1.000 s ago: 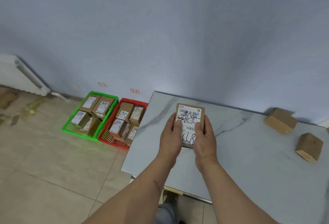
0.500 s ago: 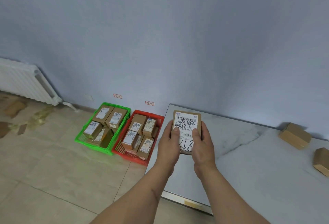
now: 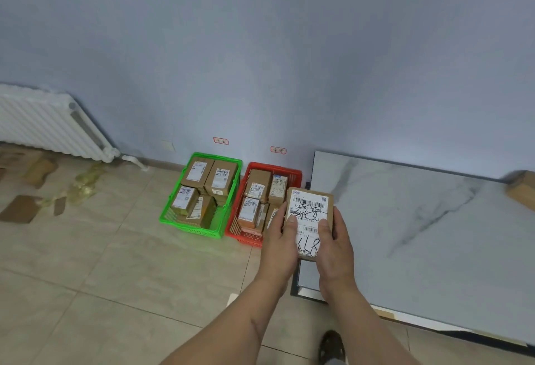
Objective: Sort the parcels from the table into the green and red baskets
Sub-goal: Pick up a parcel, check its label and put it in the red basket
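Carry step: left hand (image 3: 279,244) and right hand (image 3: 335,244) both clasp the labelled parcel (image 3: 309,221), label up, held at the table (image 3: 405,234) corner beside the red basket (image 3: 262,237) (green basket (image 3: 188,225) further left); next, choose a basket and lower it in

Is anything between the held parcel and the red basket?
Nothing visible. Both hands, left hand and right hand, hold the parcel over the table's left edge, right beside the red basket, whose open top already holds several parcels.
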